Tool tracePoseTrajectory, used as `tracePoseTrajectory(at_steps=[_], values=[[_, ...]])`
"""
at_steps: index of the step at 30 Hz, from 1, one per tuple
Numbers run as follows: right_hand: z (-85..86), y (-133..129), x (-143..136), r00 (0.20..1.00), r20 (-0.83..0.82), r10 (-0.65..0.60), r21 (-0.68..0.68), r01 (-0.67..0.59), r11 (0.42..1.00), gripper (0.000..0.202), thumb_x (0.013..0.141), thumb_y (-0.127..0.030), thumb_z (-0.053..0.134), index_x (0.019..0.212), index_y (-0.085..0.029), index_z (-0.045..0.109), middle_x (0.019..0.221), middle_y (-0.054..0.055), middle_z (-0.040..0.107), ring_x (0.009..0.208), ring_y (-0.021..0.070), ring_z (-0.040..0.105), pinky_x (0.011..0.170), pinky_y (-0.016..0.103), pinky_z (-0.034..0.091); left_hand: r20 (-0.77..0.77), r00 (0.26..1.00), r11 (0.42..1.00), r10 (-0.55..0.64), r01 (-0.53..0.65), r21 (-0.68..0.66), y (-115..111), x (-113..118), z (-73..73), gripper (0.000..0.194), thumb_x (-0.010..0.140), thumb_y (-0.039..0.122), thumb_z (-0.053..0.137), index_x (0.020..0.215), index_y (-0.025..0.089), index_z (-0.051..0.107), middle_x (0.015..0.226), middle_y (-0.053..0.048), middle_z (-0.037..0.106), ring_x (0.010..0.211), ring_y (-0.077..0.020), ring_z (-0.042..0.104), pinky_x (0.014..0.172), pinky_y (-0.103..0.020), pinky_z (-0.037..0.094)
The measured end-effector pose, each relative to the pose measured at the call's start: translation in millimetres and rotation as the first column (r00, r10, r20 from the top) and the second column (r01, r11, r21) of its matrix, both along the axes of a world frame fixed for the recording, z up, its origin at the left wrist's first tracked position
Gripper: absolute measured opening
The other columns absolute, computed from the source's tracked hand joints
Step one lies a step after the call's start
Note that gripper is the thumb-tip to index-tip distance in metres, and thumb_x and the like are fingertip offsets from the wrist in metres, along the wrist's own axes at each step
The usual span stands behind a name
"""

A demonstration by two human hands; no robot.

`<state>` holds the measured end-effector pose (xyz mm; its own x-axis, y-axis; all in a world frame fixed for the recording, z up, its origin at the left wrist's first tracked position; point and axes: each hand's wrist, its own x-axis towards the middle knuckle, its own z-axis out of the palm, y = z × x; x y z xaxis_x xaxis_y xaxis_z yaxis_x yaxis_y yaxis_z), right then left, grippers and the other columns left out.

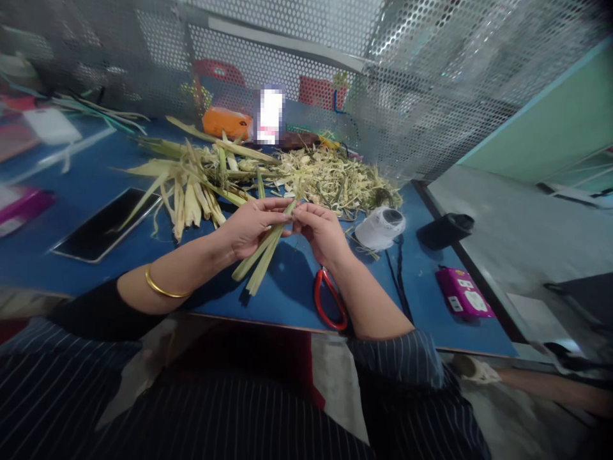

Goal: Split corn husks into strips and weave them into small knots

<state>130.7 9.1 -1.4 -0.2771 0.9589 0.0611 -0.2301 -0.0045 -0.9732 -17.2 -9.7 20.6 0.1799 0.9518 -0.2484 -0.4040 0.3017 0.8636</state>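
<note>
Pale green corn husk strips (268, 255) slant down from between the fingers of my left hand (251, 227), which is closed on them above the blue table. My right hand (318, 230) is closed in a pinch at the upper end of the same strips, its fingertips touching those of my left hand. Exactly what lies between the right fingertips is partly hidden. Red-handled scissors (330, 300) lie under my right wrist, their blades out of sight. Behind my hands are a bunch of husks (191, 198) and a heap of shredded husk pieces (330, 176).
A white thread cone (378, 228), a black cone (445, 230) and a purple packet (463, 292) stand to the right. A dark flat tablet-like slab (105, 227) lies at left. An orange packet (226, 121) sits before the perforated metal screen (287, 51). Another person's arm (550, 390) shows at lower right.
</note>
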Motion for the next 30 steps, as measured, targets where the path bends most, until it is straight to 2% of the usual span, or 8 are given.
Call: tracePoseTrajectory(at_steps=[9, 15, 19, 21, 23, 25, 27, 30], values=[[-0.2, 2, 2, 0.995, -0.019, 0.099, -0.132, -0.100, 0.986, 0.009, 0.064, -0.022, 0.064, 0.060, -0.017, 0.057, 0.049, -0.006, 0.047, 0.045, 0.0064, 0.044, 0.050, 0.021, 0.039, 0.041, 0.996, 0.991, 0.077, -0.072, -0.112, -5, 2, -3.5, 0.026, 0.077, -0.006, 0.056, 0.096, 0.011, 0.064, 0.075, -0.004, 0.066, 0.064, -0.0126, 0.064, 0.060, -0.026, 0.057], [-6.1, 4, 1, 0.982, 0.076, 0.171, -0.281, -0.143, 0.949, 0.013, 0.057, -0.022, 0.066, 0.057, -0.016, 0.054, 0.045, -0.009, 0.041, 0.040, 0.0053, 0.043, 0.044, 0.020, 0.041, 0.028, 0.987, 0.968, 0.156, -0.147, -0.203, -24, 14, -24.3, 0.021, 0.077, -0.007, 0.053, 0.087, 0.009, 0.063, 0.070, -0.004, 0.065, 0.058, -0.0098, 0.062, 0.063, -0.022, 0.054], [-8.3, 3, -2, 0.961, 0.181, 0.209, -0.332, -0.140, 0.933, 0.012, 0.056, -0.022, 0.065, 0.056, -0.016, 0.054, 0.044, -0.008, 0.042, 0.038, 0.0054, 0.042, 0.041, 0.020, 0.041, -0.170, 0.976, 0.987, 0.133, -0.146, -0.064, -34, 12, -40.0, 0.021, 0.076, 0.001, 0.059, 0.095, 0.010, 0.063, 0.077, -0.005, 0.066, 0.068, -0.0118, 0.063, 0.068, -0.024, 0.051], [-8.3, 2, -3, 0.955, 0.198, 0.222, -0.336, -0.147, 0.931, 0.013, 0.057, -0.022, 0.065, 0.056, -0.016, 0.053, 0.044, -0.008, 0.043, 0.038, 0.0055, 0.042, 0.041, 0.020, 0.040, -0.392, 0.907, 0.982, 0.156, -0.099, 0.160, -38, 5, -43.1, 0.035, 0.073, 0.008, 0.065, 0.108, 0.012, 0.062, 0.089, -0.006, 0.067, 0.081, -0.0143, 0.063, 0.077, -0.027, 0.050], [-8.2, 1, -4, 0.951, 0.202, 0.232, -0.336, -0.155, 0.929, 0.015, 0.059, -0.022, 0.065, 0.056, -0.017, 0.052, 0.044, -0.008, 0.043, 0.038, 0.0053, 0.042, 0.042, 0.020, 0.040, -0.631, 0.742, 0.925, 0.227, 0.039, 0.378, -40, -4, -42.6, 0.048, 0.070, 0.015, 0.071, 0.117, 0.016, 0.060, 0.104, -0.008, 0.065, 0.094, -0.0183, 0.060, 0.085, -0.030, 0.047], [-8.6, 0, -5, 0.949, 0.208, 0.236, -0.342, -0.156, 0.927, 0.015, 0.060, -0.022, 0.066, 0.057, -0.017, 0.052, 0.044, -0.008, 0.042, 0.038, 0.0051, 0.041, 0.042, 0.021, 0.040, -0.740, 0.562, 0.844, 0.370, 0.131, 0.521, -41, -13, -39.7, 0.056, 0.070, 0.018, 0.069, 0.124, 0.020, 0.057, 0.112, -0.009, 0.061, 0.098, -0.0209, 0.058, 0.083, -0.031, 0.047], [-9.4, 0, -6, 0.947, 0.216, 0.239, -0.349, -0.154, 0.924, 0.012, 0.060, -0.021, 0.065, 0.059, -0.016, 0.054, 0.044, -0.008, 0.042, 0.038, 0.0052, 0.041, 0.043, 0.020, 0.040, -0.773, 0.437, 0.775, 0.460, 0.227, 0.589, -39, -19, -36.5, 0.054, 0.068, 0.017, 0.068, 0.121, 0.021, 0.058, 0.107, -0.007, 0.060, 0.094, -0.0213, 0.057, 0.080, -0.031, 0.046], [-11.3, 0, -7, 0.943, 0.228, 0.244, -0.347, -0.155, 0.925, 0.011, 0.060, -0.021, 0.065, 0.060, -0.016, 0.056, 0.044, -0.008, 0.043, 0.039, 0.0051, 0.041, 0.042, 0.020, 0.040, -0.786, 0.390, 0.712, 0.480, 0.351, 0.609, -29, -23, -34.9, 0.040, 0.068, 0.015, 0.064, 0.108, 0.019, 0.062, 0.093, -0.004, 0.060, 0.085, -0.0193, 0.056, 0.076, -0.030, 0.044]])
